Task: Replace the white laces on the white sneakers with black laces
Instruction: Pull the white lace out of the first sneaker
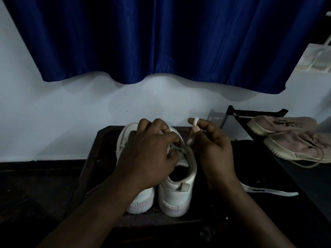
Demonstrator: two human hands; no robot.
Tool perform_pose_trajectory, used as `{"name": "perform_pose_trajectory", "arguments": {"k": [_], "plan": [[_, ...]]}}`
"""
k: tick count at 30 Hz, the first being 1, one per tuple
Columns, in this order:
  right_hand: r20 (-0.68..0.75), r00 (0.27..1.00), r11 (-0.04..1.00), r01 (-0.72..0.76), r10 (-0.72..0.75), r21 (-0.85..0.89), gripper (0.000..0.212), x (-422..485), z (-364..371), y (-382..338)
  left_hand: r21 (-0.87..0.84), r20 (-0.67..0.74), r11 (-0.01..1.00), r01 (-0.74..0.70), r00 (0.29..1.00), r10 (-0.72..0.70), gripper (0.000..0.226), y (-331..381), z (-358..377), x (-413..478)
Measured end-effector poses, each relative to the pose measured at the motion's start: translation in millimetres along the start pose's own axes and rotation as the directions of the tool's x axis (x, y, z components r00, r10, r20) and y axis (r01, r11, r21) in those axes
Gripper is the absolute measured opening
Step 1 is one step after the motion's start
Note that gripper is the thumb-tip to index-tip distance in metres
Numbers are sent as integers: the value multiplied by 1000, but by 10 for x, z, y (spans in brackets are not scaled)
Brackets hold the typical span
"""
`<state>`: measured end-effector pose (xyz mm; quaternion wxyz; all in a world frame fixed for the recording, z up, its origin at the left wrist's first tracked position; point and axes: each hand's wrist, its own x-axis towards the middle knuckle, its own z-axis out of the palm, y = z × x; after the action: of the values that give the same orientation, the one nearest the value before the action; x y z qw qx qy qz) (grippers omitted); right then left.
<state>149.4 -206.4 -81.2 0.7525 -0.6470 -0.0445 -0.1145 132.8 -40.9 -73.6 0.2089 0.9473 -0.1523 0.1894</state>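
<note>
White lace (194,123) is looped rnd R hand (213,147) index & pinched, also pinched by L hand (148,153) at eyelets of white sneaker (176,192) on dark tray (100,140); if tugged hard, lace may be snagged, shoe tipped.

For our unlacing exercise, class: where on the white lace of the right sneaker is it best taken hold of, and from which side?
Grip the white lace on its free stretch rising above the top eyelets of the right sneaker, coming from the right. That stretch stands clear of the shoe, and the left hand covers the tongue's left side.
</note>
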Motion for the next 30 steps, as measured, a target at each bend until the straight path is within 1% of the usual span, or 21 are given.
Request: {"name": "perform_pose_trajectory", "arguments": {"k": [4, 7, 9, 13, 14, 15, 17, 18, 21, 23, 25, 26, 28, 30], "plan": [[-4, 1000, 993, 20, -21, -113, 14, 13, -47, 37, 25, 27, 999, 35, 999, -35, 26, 29, -5, 14], [-23, 994, 964, 94, -103, -249, 23, 15, -71, 41, 23, 15, 999, 49, 999, -49, 14, 34, 0, 20], [-13, 991, 946, 122, -132, -301, 30, 13, -84, 21, 14, -18, 999, 44, 999, -44, 9, 32, 5, 11], [-58, 983, 920, 143, -176, -366, 39, 10, -99, 29, 49, -78, 999, 4, 997, 0, 8, 46, -3, -6], [-66, 982, 909, 139, -179, -392, 38, 14, -107, 38, 64, -85, 998, 0, 996, 5, 8, 49, -6, -6], [-65, 980, 890, 142, -189, -433, 32, 26, -118, 48, 75, -89, 997, 0, 996, 7, 9, 55, -10, -5], [-52, 972, 835, 169, -230, -524, 11, 52, -136, 55, 76, -88, 997, 4, 996, 2, 14, 67, -7, -1], [-45, 968, 811, 181, -247, -556, 5, 54, -138, 45, 65, -82, 998, 9, 997, -4, 18, 72, -4, -2], [-29, 952, 755, 224, -305, -616, 8, 37, -131, 7, 44, -75, 999, 19, 997, -16, 25, 75, -12, -3], [11, 953, 773, 252, -303, -582, 11, 16, -135, -20, 49, -79, 999, 20, 997, -16, 23, 75, -19, 1], [111, 968, 823, 252, -227, -509, 9, -12, -127, -55, 70, -75, 997, 29, 997, -24, 22, 70, -20, 4], [175, 963, 820, 268, -206, -507, 8, -27, -121, -63, 78, -73, 996, 35, 997, -29, 21, 64, -14, 9], [276, 937, 748, 340, -215, -570, 10, -43, -115, -50, 74, -80, 996, 44, 996, -38, 19, 57, -7, 9], [296, 925, 687, 375, -237, -623, 13, -32, -115, -21, 69, -81, 997, 46, 996, -41, 18, 61, -9, 2]]}}
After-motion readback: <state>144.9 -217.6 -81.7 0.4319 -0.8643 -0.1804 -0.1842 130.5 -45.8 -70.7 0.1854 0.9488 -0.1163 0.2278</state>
